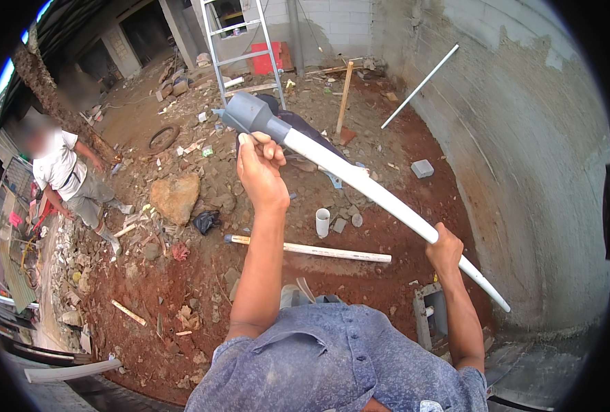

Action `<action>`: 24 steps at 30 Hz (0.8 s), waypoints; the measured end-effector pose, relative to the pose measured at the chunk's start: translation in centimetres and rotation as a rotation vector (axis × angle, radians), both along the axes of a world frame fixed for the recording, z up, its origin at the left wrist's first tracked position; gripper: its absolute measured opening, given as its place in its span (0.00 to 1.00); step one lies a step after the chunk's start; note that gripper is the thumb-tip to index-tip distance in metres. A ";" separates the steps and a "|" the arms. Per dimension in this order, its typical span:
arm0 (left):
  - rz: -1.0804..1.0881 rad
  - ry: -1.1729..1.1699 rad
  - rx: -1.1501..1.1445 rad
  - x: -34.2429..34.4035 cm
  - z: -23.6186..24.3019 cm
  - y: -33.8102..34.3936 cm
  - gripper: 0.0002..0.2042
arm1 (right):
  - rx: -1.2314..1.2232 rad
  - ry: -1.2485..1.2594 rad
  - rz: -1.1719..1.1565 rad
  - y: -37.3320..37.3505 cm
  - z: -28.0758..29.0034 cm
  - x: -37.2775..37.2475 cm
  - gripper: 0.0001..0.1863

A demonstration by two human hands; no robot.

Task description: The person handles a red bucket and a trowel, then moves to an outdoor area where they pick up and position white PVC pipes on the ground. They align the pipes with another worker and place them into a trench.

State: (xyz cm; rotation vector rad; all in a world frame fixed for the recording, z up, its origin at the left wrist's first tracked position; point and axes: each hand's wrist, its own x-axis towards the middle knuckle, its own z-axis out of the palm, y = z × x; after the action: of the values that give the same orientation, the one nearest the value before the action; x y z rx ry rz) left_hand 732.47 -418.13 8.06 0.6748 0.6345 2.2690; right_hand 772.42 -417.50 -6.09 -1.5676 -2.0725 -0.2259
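A long white plastic pipe (360, 180) slants across in front of me, from upper left down to lower right. On its upper end sits a grey reducer fitting (246, 112), with its wide mouth facing up and left. My left hand (261, 172) is closed, its curled fingers against the underside of the fitting near the narrow neck. Lower down, my right hand (445, 250) is wrapped around the pipe, whose thin end sticks out past the fist. Behind the fitting, dark clothing (312, 130) shows, mostly hidden.
Another pipe (339, 253) lies on red soil beyond my body, near a short white pipe piece (323, 222). A person (71, 172) stands at left by a large rock (175, 197). Farther off are a ladder (242, 48), a wooden stake (344, 97) and a curved grey wall (518, 137).
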 end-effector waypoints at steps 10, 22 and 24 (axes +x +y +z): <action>-0.003 0.837 -0.473 0.8 -8.9 -8.1 0.18 | -0.074 0.229 -0.266 0.6 6.5 -0.4 0.09; -0.110 1.344 -0.878 -9.2 1.4 -10.7 0.38 | -0.101 0.341 0.163 -0.3 14.3 0.9 0.19; -0.057 1.245 -0.525 -3.8 6.0 -5.2 0.31 | -0.175 0.393 0.242 0.5 18.1 -2.1 0.20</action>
State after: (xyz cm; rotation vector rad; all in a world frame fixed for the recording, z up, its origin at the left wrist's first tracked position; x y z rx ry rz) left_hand 728.69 -423.33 14.01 1.7471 1.6408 1.2854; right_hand 770.36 -417.04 12.02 -1.3098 -1.9772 0.3337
